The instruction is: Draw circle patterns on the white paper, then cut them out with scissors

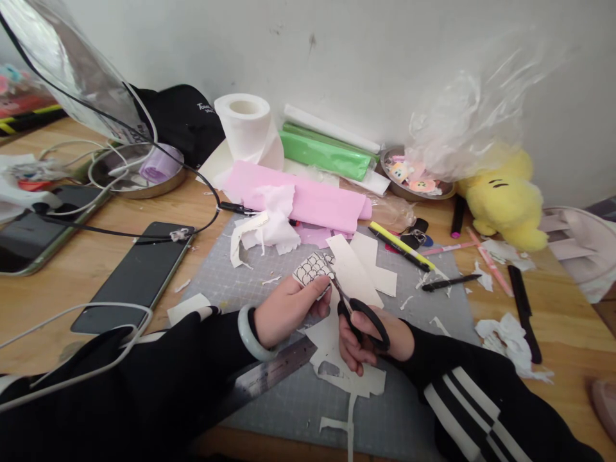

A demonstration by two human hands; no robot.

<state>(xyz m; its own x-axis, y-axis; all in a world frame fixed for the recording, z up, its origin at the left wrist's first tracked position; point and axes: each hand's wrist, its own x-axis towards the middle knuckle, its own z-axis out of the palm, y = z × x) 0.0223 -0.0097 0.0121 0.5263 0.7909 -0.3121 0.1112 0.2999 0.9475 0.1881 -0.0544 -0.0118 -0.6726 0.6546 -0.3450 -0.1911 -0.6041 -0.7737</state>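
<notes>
My left hand (293, 308) pinches a small white piece of paper (312, 268) that bears a black scale pattern. Black-handled scissors (366, 321) are in my right hand (368, 340), with fingers through the loops. The scissor blades point up and left and meet the paper's right edge; whether they bite into it I cannot make out. Below both hands lie white paper offcuts (349, 378) with cut-out gaps, on a grey cutting mat (414, 398). White paper strips (353, 269) rest just beyond the scissors.
Behind the mat are folded pink paper (298, 196), a white roll (244, 125) and a green pack (325, 151). Markers (402, 247) and a yellow plush toy (505, 196) lie right. Left are a phone (139, 276), cables and a metal bowl (163, 186). A metal ruler (274, 369) lies under my left wrist.
</notes>
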